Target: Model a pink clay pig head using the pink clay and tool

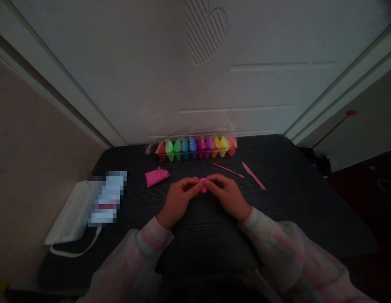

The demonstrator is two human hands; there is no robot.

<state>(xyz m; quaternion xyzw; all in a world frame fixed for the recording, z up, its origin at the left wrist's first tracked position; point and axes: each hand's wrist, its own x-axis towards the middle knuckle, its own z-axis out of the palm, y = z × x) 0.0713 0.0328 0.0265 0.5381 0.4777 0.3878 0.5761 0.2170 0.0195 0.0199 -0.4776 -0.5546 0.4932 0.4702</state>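
Between my two hands, over the middle of the dark table, is a small lump of pink modelling clay [203,185]. My left hand [179,197] pinches it from the left with thumb and fingers. From the other side, the fingertips of my right hand [228,192] are closed on the same lump. A pink clay packet [156,176], partly wrapped in clear film, lies just left of my left hand. Beyond my right hand lie a thin pink modelling stick [228,170] and a pink plastic knife [253,176].
A row of wrapped clay packets [193,148] in many colours lies along the back of the dark table [214,252], before a white panel [170,50] with heart reliefs. At the left are a blurred-out phone-like object [108,198], a white case [69,214] and a white cable [75,254].
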